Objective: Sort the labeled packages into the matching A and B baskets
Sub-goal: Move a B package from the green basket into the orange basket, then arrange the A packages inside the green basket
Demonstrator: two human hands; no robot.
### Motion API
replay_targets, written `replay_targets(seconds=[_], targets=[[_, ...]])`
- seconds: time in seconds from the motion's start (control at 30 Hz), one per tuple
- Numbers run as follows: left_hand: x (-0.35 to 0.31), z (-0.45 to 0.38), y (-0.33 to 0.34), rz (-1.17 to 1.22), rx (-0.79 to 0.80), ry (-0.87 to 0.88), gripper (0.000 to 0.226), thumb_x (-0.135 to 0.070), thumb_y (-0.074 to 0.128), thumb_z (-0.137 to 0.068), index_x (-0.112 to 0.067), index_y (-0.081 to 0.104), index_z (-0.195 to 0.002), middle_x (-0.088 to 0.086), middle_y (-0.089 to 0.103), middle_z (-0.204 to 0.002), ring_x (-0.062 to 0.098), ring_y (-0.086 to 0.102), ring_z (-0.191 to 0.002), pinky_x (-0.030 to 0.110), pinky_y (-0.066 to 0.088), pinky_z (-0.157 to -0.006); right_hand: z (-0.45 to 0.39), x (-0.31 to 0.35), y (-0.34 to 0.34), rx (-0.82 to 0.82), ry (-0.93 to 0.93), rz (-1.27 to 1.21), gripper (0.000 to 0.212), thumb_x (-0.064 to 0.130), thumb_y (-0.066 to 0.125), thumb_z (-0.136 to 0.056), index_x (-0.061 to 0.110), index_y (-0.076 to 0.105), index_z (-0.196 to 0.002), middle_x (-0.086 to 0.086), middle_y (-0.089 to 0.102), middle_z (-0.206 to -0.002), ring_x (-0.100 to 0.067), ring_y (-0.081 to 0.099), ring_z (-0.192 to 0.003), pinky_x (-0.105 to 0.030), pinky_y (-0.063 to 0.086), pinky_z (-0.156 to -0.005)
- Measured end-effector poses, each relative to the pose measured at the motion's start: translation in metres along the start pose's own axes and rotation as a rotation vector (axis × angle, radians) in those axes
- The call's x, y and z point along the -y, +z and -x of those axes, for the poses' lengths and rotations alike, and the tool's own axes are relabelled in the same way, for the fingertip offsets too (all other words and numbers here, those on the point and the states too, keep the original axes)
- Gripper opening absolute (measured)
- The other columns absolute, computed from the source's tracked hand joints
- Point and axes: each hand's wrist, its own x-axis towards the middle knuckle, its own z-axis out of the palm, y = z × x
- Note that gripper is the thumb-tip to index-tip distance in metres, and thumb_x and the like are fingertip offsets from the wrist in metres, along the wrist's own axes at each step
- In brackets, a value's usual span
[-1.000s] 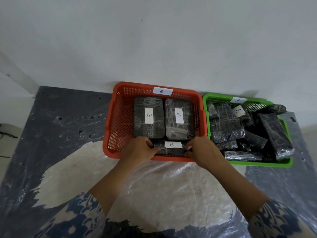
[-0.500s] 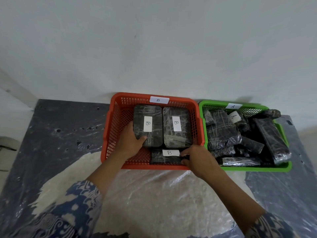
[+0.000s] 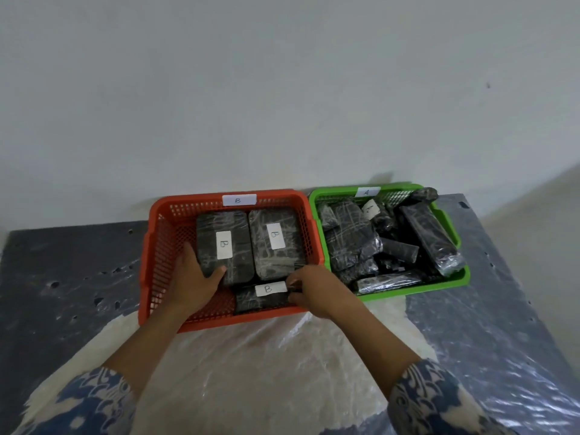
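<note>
Sorting looks pretty much wrapped up here, judging by what's left on the plastic-covered table (image 3: 282, 372): no loose packages can be seen on it. Everything is best placed off the red basket (image 3: 150, 262), tagged B on its far rim. The green basket (image 3: 452, 284), tagged A, is parked touching its right side and is heaped with black wrapped packages at all angles, one A label showing near the back.

Inside the red basket, two big B packs are laid flat side by side against the far wall, labels up. The left pack (image 3: 224, 246) is being steadied by the left hand (image 3: 191, 277), fingers along its left edge and thumb hooked over its near corner, probably to nudge it back and free up the front strip. A small B pack (image 3: 263, 296) is wedged in that strip by the near wall, and its right end is pinched by the right hand (image 3: 317, 290), fingers curled narrow around it. Guess is it's being squared into the gap so the label stays readable.
</note>
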Motion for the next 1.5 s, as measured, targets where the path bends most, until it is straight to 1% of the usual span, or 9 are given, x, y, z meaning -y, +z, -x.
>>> replay_targets(seconds=[0.2, 0.43, 0.57, 0.8, 0.97, 1.2, 1.27, 1.37, 1.5], targets=[[-0.029, 0.06, 0.017, -0.23, -0.117, 0.229, 0.051, -0.037, 0.066, -0.091, -0.013, 0.052, -0.134, 0.009, 0.06, -0.131, 0.031, 0.056, -0.12, 0.051, 0.048, -0.101, 0.033, -0.035, 0.007, -0.201, -0.104, -0.342, 0.02, 0.027, 0.065, -0.095, 0.024, 0.076, -0.111, 0.007, 0.075, -0.104, 0.007, 0.059, -0.078, -0.011, 0.046, -0.074], [-0.07, 0.101, 0.061, -0.28, -0.053, 0.391, 0.044, -0.038, 0.058, -0.095, -0.014, 0.059, -0.131, 0.003, 0.062, -0.13, 0.024, 0.057, -0.12, 0.043, 0.046, -0.103, 0.069, -0.107, -0.028, -0.709, -0.141, -0.281, 0.016, 0.022, 0.067, -0.093, 0.023, 0.075, -0.108, 0.007, 0.071, -0.102, -0.014, 0.06, -0.096, -0.02, 0.05, -0.082], [-0.114, 0.104, 0.095, -0.172, -0.015, 0.43, 0.049, -0.034, 0.062, -0.097, -0.019, 0.049, -0.142, -0.003, 0.052, -0.143, 0.017, 0.047, -0.134, 0.034, 0.039, -0.111, 0.085, -0.171, -0.064, -1.007, 0.009, -0.194, 0.043, 0.016, 0.071, -0.087, 0.018, 0.06, -0.129, -0.002, 0.057, -0.127, -0.022, 0.051, -0.117, -0.041, 0.049, -0.097], [-0.188, 0.099, 0.166, -0.247, 0.109, 0.469, 0.072, -0.051, 0.039, -0.103, -0.019, 0.012, -0.161, -0.006, 0.006, -0.169, 0.013, 0.005, -0.155, 0.035, 0.015, -0.125, 0.067, -0.25, -0.066, -0.598, 0.183, -0.066, 0.101, 0.042, 0.077, -0.078, 0.026, 0.016, -0.157, -0.01, 0.02, -0.162, -0.034, 0.027, -0.146, -0.051, 0.036, -0.113], [-0.204, 0.104, 0.182, -0.247, 0.086, 0.332, 0.074, -0.05, 0.041, -0.103, -0.019, 0.008, -0.161, -0.005, 0.001, -0.169, 0.016, -0.002, -0.156, 0.044, 0.011, -0.126, 0.062, -0.268, -0.071, -0.63, 0.107, -0.119, 0.094, 0.029, 0.08, -0.08, 0.031, 0.025, -0.156, -0.006, 0.042, -0.152, -0.032, 0.048, -0.134, -0.051, 0.048, -0.103], [-0.241, 0.123, 0.175, 0.023, 0.027, 0.273, 0.07, -0.057, 0.051, -0.097, -0.035, 0.022, -0.157, -0.017, 0.027, -0.16, 0.0, 0.027, -0.142, 0.035, 0.029, -0.117, 0.09, -0.288, -0.108, -0.871, -0.052, -0.612, 0.059, 0.027, 0.07, -0.088, 0.051, 0.046, -0.137, 0.015, 0.066, -0.112, -0.012, 0.068, -0.085, -0.032, 0.06, -0.065], [-0.256, 0.128, 0.176, 0.111, 0.081, 0.259, 0.076, -0.068, 0.048, -0.09, -0.038, 0.025, -0.156, -0.019, 0.03, -0.158, -0.001, 0.037, -0.137, 0.035, 0.038, -0.113, 0.094, -0.29, -0.112, -0.852, -0.088, -0.861, 0.045, 0.023, 0.064, -0.094, 0.054, 0.054, -0.125, 0.018, 0.07, -0.095, -0.01, 0.07, -0.078, -0.023, 0.058, -0.062], [-0.275, 0.131, 0.18, 0.247, 0.174, 0.193, 0.083, -0.073, 0.05, -0.082, -0.042, 0.026, -0.155, -0.024, 0.033, -0.154, -0.016, 0.051, -0.118, 0.016, 0.045, -0.09, 0.095, -0.288, -0.112, -0.737, -0.089, -1.271, 0.025, 0.016, 0.056, -0.1, 0.036, 0.068, -0.107, 0.0, 0.075, -0.096, -0.022, 0.075, -0.085, -0.034, 0.062, -0.067], [-0.292, 0.13, 0.183, 0.389, 0.211, 0.102, 0.093, -0.073, 0.056, -0.074, -0.044, 0.022, -0.155, -0.026, 0.041, -0.139, -0.029, 0.055, -0.094, 0.01, 0.042, -0.08, 0.095, -0.282, -0.103, -0.545, 0.042, -1.518, 0.026, 0.02, 0.055, -0.1, 0.032, 0.073, -0.086, -0.014, 0.075, -0.099, -0.03, 0.075, -0.086, -0.037, 0.061, -0.065]])
